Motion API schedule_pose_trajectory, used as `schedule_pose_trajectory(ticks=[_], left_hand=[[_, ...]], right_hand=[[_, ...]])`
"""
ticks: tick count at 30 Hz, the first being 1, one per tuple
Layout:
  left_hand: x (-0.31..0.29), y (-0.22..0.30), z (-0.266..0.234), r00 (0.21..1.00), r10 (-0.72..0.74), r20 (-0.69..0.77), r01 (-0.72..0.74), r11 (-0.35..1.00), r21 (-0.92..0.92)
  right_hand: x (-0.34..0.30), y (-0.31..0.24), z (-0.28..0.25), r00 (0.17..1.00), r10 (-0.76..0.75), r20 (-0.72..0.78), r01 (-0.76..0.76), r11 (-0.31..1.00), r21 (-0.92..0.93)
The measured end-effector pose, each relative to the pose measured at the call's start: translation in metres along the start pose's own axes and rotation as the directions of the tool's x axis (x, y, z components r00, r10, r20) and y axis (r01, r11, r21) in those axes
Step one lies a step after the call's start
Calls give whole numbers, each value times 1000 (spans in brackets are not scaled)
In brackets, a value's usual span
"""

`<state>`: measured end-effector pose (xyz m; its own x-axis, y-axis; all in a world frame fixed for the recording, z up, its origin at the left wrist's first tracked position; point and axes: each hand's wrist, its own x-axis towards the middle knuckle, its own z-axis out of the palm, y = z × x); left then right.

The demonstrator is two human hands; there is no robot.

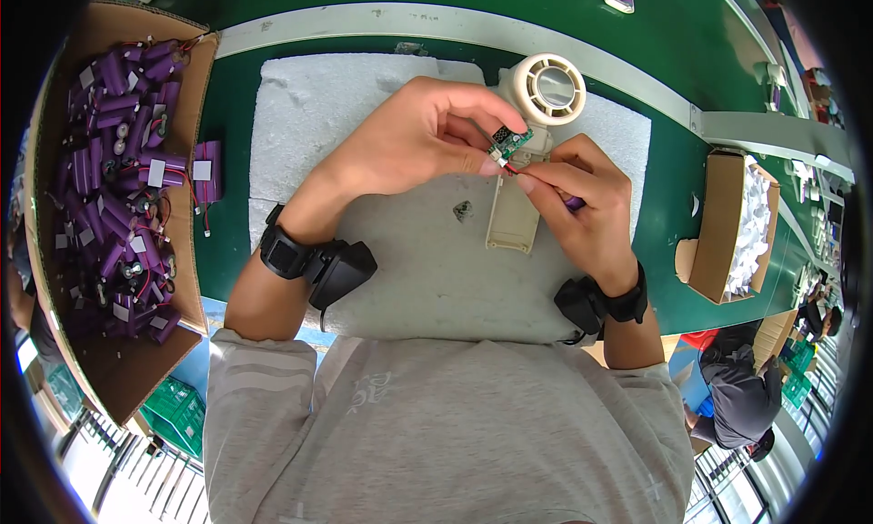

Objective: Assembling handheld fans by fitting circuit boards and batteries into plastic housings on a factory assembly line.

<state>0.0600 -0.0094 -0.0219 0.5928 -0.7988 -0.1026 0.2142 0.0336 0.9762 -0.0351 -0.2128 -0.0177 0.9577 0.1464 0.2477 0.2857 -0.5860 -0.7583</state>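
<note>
My left hand [405,133] pinches a small green circuit board [515,144] between thumb and fingertips, over the middle of a foam pad. My right hand [596,201] meets it from the right, thumb and forefinger closed on a thin red and black wire [510,168] at the white connector on the board's edge. Part of a purple battery [574,202] shows under the right fingers; the rest is hidden. Beneath both hands lies a cream handheld fan housing, its round head [520,92] at the far end and its opened handle [511,224] toward me.
The white foam pad [391,260] lies on a green table [232,210]. At left, a cardboard box [195,278] holds many purple batteries, with a battery pack [208,171] beside it. A smaller carton [714,224] of white pieces stands right. Another person [741,378] is at the lower right.
</note>
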Motion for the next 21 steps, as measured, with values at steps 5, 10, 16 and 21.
schedule_pose_trajectory(ticks=[5, 10, 16, 21], left_hand=[[0, 1, -1, 1000, -23, 2, 23, 1000, -5], [-1, -4, 4, 998, 54, -38, -52, 998, 46], [-1, -7, 7, 996, 63, -59, -59, 997, 57], [1, -8, 11, 980, 188, -59, -172, 963, 208]], right_hand=[[0, -2, 1, 999, 42, -31, -43, 999, -11], [1, -3, 2, 996, 72, -56, -73, 997, -16], [1, -1, 3, 997, 43, -58, -44, 999, -14], [0, 5, -3, 999, -38, -3, 38, 996, -83]])
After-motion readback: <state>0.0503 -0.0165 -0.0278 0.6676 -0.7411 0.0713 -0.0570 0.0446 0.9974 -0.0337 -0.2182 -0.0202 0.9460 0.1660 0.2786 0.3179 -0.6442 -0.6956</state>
